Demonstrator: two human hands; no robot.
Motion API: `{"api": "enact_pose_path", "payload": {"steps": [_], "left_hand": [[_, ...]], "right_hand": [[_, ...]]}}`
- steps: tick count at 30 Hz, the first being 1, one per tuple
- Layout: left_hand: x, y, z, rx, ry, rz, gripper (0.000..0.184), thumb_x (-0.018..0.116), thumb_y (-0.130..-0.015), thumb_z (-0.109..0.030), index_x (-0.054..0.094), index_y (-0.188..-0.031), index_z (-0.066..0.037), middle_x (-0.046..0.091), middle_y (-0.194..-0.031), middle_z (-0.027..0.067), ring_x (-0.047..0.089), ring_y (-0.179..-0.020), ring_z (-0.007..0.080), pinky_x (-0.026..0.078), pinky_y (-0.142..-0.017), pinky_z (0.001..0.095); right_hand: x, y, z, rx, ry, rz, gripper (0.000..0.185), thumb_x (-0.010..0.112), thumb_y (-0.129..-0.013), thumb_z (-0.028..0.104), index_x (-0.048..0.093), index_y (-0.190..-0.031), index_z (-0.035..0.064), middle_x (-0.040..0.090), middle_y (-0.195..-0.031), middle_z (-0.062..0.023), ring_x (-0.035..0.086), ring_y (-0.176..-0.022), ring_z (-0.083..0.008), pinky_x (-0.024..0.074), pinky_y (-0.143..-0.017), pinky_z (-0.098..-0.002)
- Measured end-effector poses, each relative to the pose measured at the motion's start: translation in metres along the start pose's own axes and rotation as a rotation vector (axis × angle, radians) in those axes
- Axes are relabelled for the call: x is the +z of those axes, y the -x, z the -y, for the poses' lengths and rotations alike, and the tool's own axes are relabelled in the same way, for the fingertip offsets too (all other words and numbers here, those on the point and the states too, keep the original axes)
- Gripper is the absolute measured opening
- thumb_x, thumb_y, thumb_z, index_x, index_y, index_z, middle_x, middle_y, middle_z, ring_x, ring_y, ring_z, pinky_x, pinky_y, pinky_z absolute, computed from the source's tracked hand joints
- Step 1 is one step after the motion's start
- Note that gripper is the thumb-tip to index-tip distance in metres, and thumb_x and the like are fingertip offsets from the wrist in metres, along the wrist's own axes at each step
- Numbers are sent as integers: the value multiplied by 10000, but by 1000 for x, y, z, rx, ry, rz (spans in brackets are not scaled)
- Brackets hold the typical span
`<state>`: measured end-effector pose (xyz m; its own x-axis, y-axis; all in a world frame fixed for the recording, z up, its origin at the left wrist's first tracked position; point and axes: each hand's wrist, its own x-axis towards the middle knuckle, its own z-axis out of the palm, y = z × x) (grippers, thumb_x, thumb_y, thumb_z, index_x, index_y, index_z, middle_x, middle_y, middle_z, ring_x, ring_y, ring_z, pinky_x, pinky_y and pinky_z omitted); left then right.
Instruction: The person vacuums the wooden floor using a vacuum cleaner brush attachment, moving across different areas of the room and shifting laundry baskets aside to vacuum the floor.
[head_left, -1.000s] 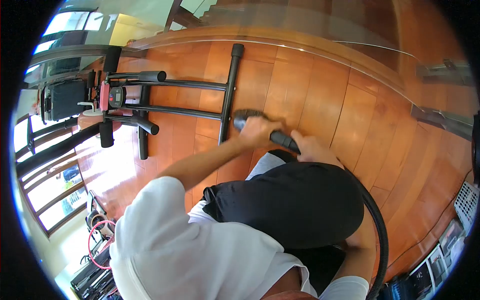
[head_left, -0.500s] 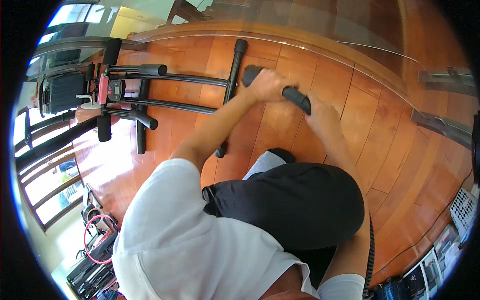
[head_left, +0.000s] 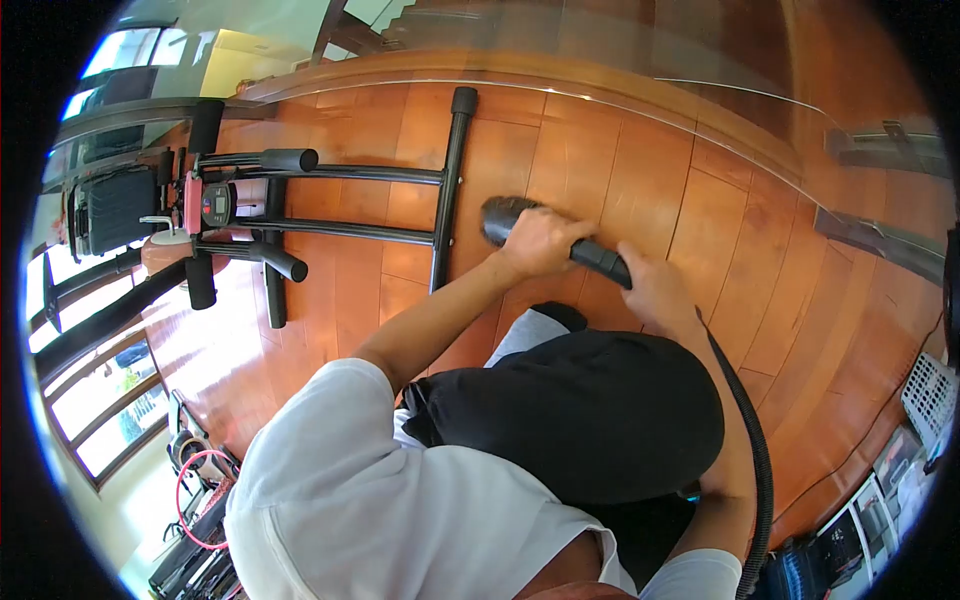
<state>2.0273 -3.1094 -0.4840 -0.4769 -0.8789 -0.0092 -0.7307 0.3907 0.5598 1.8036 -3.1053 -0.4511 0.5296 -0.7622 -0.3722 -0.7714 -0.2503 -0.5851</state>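
A vacuum cleaner hose with a dark grey nozzle (head_left: pixel 502 218) lies across the space in front of my bent knee, just over the wooden floor. My left hand (head_left: pixel 540 243) is closed around it right behind the nozzle head. Farther along, my right hand (head_left: pixel 657 290) wraps the black tube (head_left: pixel 602 262), its fingers partly out of sight. From there the ribbed black hose (head_left: pixel 752 440) curves past my right forearm toward the bottom edge. My black-trousered knee (head_left: pixel 590 410) is below both hands.
Left of the hands stands a black-framed exercise machine (head_left: pixel 370 232) with a small display (head_left: pixel 218 203). A glass panel with a wooden base (head_left: pixel 560 75) runs along the far side. A white basket (head_left: pixel 930 392) sits at the right, a pink hoop (head_left: pixel 180 500) lower left.
Both hands and the nozzle have come closer to my body. More of the ribbed hose shows beside my right arm. The whole view has shifted slightly.
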Motion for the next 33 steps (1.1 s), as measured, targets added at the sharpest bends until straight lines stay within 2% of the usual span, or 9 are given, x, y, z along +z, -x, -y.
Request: {"api": "enact_pose_path", "payload": {"steps": [4, 9, 15, 18, 21, 24, 26, 28, 33], "left_hand": [[7, -48, 20, 134, -47, -8, 218, 731, -723, -317, 657, -912, -238, 675, -690, 60, 674, -653, 294, 524, -578, 416], [16, -135, 7, 390, -39, 8, 235, 713, -711, -289, 679, -939, -249, 668, -683, 70, 662, -621, 285, 503, -538, 415], [79, -117, -73, 434, 103, -84, 113, 673, -730, -225, 630, -830, -193, 637, -637, 59, 655, -613, 286, 499, -541, 440], [103, -96, -112, 435, 194, -20, 105, 669, -735, -216, 626, -826, -184, 648, -665, 59, 660, -651, 290, 506, -576, 428], [103, -89, -129, 464, 261, 90, 134, 671, -737, -209, 645, -866, -184, 661, -695, 60, 663, -680, 297, 509, -598, 412], [89, -91, -130, 503, 248, 211, 188, 675, -738, -200, 665, -926, -187, 669, -715, 68, 666, -700, 306, 509, -615, 412], [85, -101, -131, 546, 199, 249, 218, 681, -736, -195, 670, -954, -190, 671, -721, 74, 668, -708, 309, 510, -630, 417], [85, -120, -137, 601, 147, 237, 239, 690, -729, -189, 671, -967, -191, 670, -722, 79, 669, -712, 309, 512, -650, 422], [88, -170, -165, 649, 140, 274, 559, 773, -711, -203, 566, -1230, -178, 630, -1134, 102, 584, -1101, 293, 426, -942, 494]], "right_hand": [[-13, -8, -5, 162, -1, -129, 341, 648, -802, 88, 528, -1121, 76, 654, -834, -232, 644, -810, -438, 489, -700, -529], [-18, -5, -45, 286, 22, -425, 351, 672, -785, 57, 547, -1113, 59, 645, -835, -244, 640, -799, -430, 482, -692, -521], [-34, 89, -81, 406, -16, -245, 320, 695, -780, 57, 534, -1056, 38, 631, -872, -262, 627, -826, -443, 475, -677, -487], [-57, 136, -67, 554, -90, 8, 319, 713, -786, 92, 533, -1041, 28, 631, -895, -261, 613, -880, -454, 481, -720, -480], [-70, 158, -56, 511, -90, 153, 391, 734, -780, 132, 531, -1098, 26, 632, -944, -250, 617, -895, -432, 479, -746, -457], [-55, 163, -79, 405, -258, 108, 461, 741, -790, 194, 518, -1166, 47, 597, -873, -173, 600, -810, -343, 461, -754, -428], [-46, 152, -91, 196, -362, -49, 497, 733, -795, 206, 504, -1203, 40, 573, -839, -110, 588, -716, -245, 483, -667, -369], [-58, 142, -84, 410, -544, 6, 526, 724, -789, 207, 498, -1236, 46, 616, -885, -134, 631, -677, -225, 503, -614, -354], [-80, 153, -125, 544, -578, -175, 472, 680, -810, 198, 514, -1225, 47, 593, -728, -98, 590, -504, -157, 479, -465, -314]]}}
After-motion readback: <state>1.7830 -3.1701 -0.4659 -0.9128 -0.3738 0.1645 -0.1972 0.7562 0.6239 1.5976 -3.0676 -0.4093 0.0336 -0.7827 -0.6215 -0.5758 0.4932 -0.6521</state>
